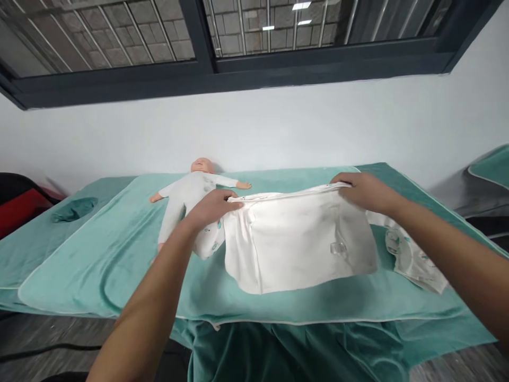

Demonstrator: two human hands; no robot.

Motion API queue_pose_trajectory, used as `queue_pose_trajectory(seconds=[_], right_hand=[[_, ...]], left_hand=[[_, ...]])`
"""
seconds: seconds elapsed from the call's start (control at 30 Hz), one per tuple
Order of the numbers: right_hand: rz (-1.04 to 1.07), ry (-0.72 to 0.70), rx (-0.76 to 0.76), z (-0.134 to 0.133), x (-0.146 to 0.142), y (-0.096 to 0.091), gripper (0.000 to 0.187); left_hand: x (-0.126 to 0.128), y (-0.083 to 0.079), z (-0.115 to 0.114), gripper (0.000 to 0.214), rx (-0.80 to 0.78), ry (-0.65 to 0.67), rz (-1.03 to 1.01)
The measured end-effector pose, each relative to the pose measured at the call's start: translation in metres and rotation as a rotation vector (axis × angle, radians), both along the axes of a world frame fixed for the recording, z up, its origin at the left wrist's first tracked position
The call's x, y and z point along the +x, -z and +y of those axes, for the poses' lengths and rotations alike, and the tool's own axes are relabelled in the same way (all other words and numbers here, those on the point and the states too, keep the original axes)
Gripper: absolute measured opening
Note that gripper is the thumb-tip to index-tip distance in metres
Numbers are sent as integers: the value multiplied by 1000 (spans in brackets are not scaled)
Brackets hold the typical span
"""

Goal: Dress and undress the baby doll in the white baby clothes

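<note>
A white cloth garment (294, 239) hangs spread between my two hands above the green bed cover, with a small pale label on its lower right part. My left hand (214, 206) pinches its upper left corner, thumb along the top edge. At the upper right corner, my right hand (363, 192) grips the same edge, fingers closed over it. Left of the garment, a baby doll (186, 191) in a white outfit lies on its back, arms out; my left forearm hides part of its lower body. Beside the doll is white patterned fabric (209, 241).
A crumpled white patterned baby garment (415, 260) lies right of my right forearm. The green-covered bed (99, 254) stands against a white wall (254, 132) below a dark-framed window (214, 79). A face hole (75, 209) opens at the bed's left; a red-and-black item (22, 207) sits beyond.
</note>
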State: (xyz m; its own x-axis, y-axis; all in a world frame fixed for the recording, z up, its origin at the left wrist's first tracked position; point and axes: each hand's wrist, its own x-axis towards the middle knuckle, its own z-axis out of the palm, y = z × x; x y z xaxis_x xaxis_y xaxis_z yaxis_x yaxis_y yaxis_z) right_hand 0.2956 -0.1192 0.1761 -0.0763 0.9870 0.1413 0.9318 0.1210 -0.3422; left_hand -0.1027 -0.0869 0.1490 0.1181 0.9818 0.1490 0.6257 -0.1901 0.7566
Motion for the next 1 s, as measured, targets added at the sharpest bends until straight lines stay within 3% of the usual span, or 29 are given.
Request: queue_pose_trajectory(seconds=[0.1,0.13,0.2,0.3,0.43,0.53,0.63,0.87,1.0], right_hand=[[-153,49,40,10,-24,41,46],[-213,75,96,10,-37,58,51],[-249,22,188,5,-66,93,56],[-136,-91,111,-2,-106,140,58],[-45,157,-55,6,-127,172,54],[-37,320,-68,22,-122,176,54],[-27,384,-65,35,-117,176,55],[-93,349,2,52,-112,177,59],[-120,288,-8,70,-105,175,60]], left_hand=[[25,35,13,7,134,-214,222],[36,49,13,15,212,-256,295],[62,78,8,27,325,-189,366],[98,118,-3,30,291,62,287],[124,149,0,33,145,108,351],[127,157,16,34,128,34,418],[126,156,31,41,105,-48,435],[132,146,45,53,85,-134,413],[136,148,55,58,91,-154,418]])
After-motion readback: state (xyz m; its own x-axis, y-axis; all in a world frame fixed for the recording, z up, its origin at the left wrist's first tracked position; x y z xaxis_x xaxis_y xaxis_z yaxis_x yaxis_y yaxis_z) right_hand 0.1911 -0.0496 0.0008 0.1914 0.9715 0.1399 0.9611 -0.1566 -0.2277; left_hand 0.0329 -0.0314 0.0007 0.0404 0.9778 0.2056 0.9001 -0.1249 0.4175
